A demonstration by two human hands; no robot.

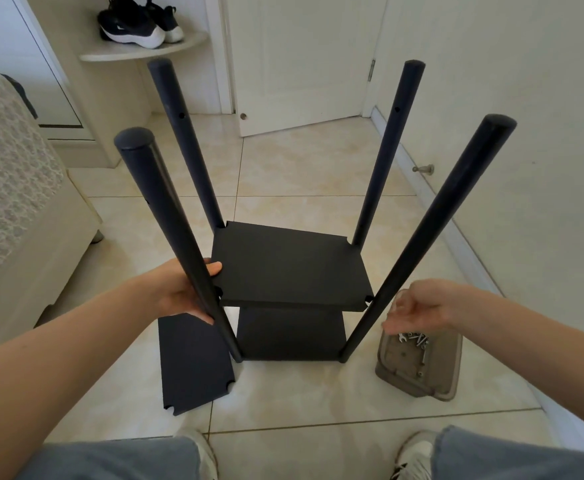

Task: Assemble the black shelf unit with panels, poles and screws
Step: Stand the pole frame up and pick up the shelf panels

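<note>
The left hand lies against the near-left pole from its left side, with one fingertip reaching onto the left edge of the upper panel. The pole crosses the palm, so I cannot tell how far the fingers close. A loose panel lies flat on the floor just below this hand. The lower panel sits to the hand's right, under the upper one.

Beyond both hands stand the far-left pole and the far-right pole. The near-right pole rises just left of the right hand. That hand's fingers hang loosely curled and blurred above a tray holding screws.
</note>
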